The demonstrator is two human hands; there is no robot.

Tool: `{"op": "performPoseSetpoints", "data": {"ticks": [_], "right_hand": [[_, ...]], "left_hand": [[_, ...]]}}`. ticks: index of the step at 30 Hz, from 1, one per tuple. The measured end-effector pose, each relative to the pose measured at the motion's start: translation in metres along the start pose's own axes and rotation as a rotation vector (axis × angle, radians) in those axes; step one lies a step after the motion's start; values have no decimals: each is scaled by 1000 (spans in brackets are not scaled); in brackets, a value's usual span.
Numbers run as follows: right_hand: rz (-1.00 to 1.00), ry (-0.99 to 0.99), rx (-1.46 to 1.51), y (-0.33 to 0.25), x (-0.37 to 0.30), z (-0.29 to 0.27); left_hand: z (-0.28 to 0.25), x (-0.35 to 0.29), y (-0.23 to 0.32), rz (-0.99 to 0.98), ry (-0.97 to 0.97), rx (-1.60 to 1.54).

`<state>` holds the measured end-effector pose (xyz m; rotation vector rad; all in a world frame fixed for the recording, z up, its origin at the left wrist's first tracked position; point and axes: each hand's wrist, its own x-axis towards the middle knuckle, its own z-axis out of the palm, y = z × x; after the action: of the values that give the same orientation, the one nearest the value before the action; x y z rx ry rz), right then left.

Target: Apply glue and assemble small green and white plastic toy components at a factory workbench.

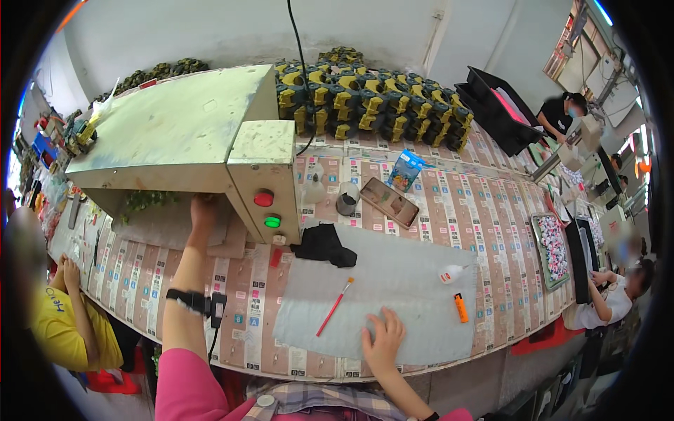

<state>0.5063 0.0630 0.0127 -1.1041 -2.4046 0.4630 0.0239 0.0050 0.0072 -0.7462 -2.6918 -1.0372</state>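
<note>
The left hand (203, 210) reaches inside a pale, box-shaped metal machine (175, 126), where a green leafy clump (146, 201) sits; its grip cannot be told. The right hand (384, 338) rests, fingers splayed, on a grey sheet (414, 298).

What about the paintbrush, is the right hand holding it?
No, the paintbrush lies on the grey cloth, to the left of the right hand, not touching it.

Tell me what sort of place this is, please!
Probably a factory workshop. There's a big pale metal box with round red and green buttons or lights, stacks of matching yellow-and-black blocky pieces, and a yellow-shirted person beside the long patterned table.
</note>
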Motion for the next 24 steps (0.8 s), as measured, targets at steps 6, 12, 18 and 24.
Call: {"op": "performPoseSetpoints", "data": {"ticks": [6, 12, 18, 24], "right_hand": [[-10, 19, 24, 2, -3, -1], [2, 46, 69, -8, 6, -7], [29, -158, 992, -84, 25, -44], [-2, -138, 987, -82, 10, -51]], "left_hand": [[-84, -124, 53, -242, -376, -846], [-89, -227, 124, -312, -816, -1085], [-96, -265, 166, -374, -1019, -1381], [-107, -284, 174, -379, -1030, -1391]]}}
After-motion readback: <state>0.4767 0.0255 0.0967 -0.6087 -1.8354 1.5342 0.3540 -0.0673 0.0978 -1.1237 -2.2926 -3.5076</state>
